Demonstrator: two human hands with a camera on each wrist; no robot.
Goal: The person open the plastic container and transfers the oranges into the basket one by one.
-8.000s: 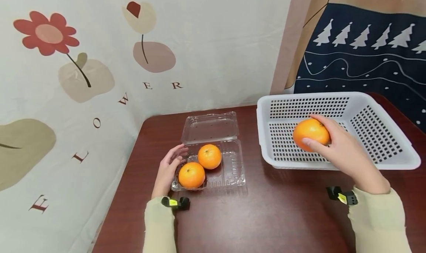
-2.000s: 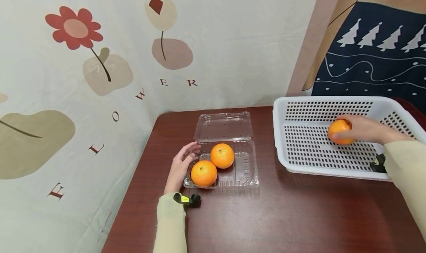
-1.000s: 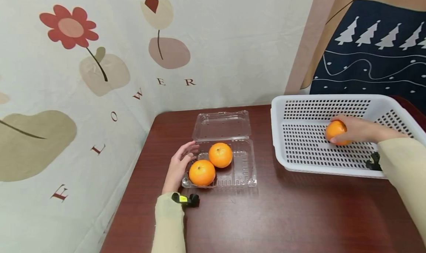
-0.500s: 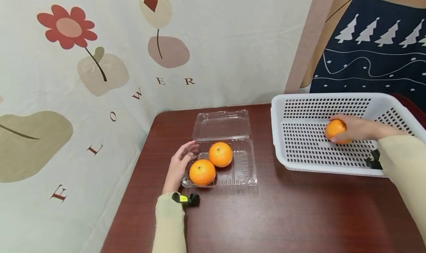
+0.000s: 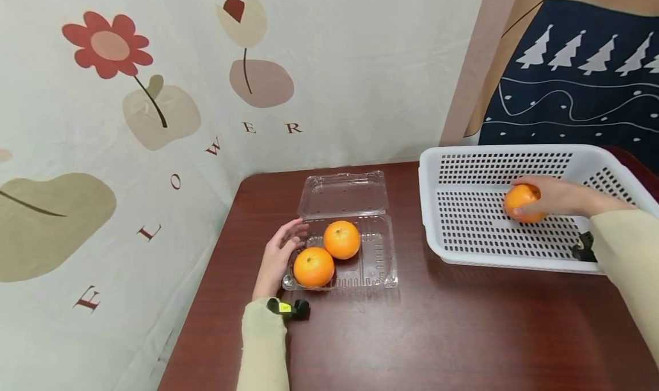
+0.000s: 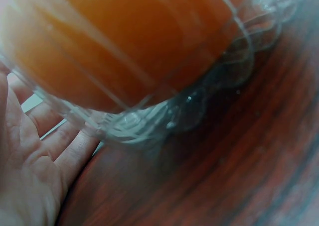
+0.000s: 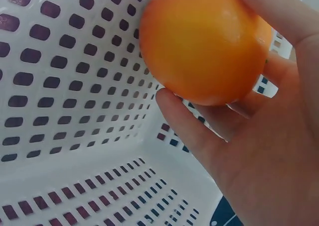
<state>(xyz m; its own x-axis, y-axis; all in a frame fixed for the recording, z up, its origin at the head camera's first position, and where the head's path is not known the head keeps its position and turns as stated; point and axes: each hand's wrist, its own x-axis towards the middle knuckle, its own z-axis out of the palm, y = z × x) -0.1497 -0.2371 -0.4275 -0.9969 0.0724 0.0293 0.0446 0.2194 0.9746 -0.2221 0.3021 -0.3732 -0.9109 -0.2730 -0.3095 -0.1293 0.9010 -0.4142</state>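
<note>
The held orange (image 5: 520, 203), its palm side covered by the right hand (image 5: 558, 196) and its upper edge cut off in the right wrist view, lies between that hand's thumb and curled fingers. Around both stands a white basket (image 5: 429, 208), cropped at the right; whether the orange touches its floor cannot be told. The left hand (image 5: 277, 259), fingers loosely extended, gripping nothing, has to its right a clear container (image 5: 373, 251) with two loose oranges (image 5: 313, 267).
</note>
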